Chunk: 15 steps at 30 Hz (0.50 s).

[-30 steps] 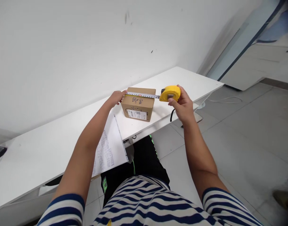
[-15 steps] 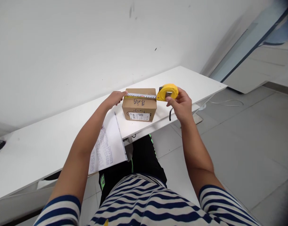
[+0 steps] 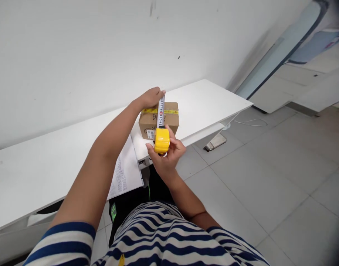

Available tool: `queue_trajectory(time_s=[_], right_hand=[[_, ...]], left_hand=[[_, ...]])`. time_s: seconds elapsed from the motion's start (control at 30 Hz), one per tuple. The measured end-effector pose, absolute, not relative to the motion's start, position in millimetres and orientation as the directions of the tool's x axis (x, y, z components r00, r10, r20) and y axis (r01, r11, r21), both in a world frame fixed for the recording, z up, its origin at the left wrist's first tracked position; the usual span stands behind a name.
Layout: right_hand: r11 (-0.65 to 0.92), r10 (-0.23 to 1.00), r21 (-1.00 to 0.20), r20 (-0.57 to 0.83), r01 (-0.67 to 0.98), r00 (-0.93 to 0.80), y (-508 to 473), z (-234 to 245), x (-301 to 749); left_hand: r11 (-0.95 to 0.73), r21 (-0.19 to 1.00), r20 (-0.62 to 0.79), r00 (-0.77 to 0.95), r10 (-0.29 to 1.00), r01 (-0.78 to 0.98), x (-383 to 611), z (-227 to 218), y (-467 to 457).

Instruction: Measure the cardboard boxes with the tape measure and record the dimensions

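A brown cardboard box (image 3: 171, 119) with yellow tape, handwriting and a white label stands on the white table. My right hand (image 3: 170, 155) is closed around a yellow tape measure (image 3: 162, 140) in front of the box. The white measuring blade (image 3: 160, 112) runs from its case across the box top, away from me. At the far end, my left hand (image 3: 153, 97) pinches the blade's tip beyond the box's back edge. Part of the box's front face is hidden behind the tape measure and my right hand.
Printed sheets (image 3: 125, 171) lie at the front edge of the white table (image 3: 61, 155), left of the box. A white wall (image 3: 83, 55) rises behind it. On the tiled floor at right are a flat metal-edged object (image 3: 216, 142) and a thin white cable (image 3: 249, 123).
The tape measure has swung from the box's right side to its front. Its blade has turned from crosswise to front-to-back. My left hand has moved to the back edge.
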State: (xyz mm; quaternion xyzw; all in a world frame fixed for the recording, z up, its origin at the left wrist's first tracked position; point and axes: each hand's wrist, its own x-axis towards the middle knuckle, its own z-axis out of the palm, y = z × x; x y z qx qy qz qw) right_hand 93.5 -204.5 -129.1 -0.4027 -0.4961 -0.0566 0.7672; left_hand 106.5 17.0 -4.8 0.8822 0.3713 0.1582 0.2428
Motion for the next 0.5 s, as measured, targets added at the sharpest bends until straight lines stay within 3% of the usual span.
queue_trajectory(time_s=[0.27,0.4,0.5], right_hand=[[0.436,0.455,-0.704,0.71,0.561,0.537,-172,-147,106],[0.419,0.496,-0.731,0.681,0.538,0.538,-169,-143,107],[0.423,0.459,-0.704,0.709,0.571,0.535,-167,-141,109]], left_hand=[[-0.697,0.291,0.138,0.692,0.708,0.655,118,-24,14],[-0.671,0.309,0.131,0.668,0.732,0.674,117,-25,16],[-0.604,0.438,0.107,0.628,0.771,0.666,113,-26,14]])
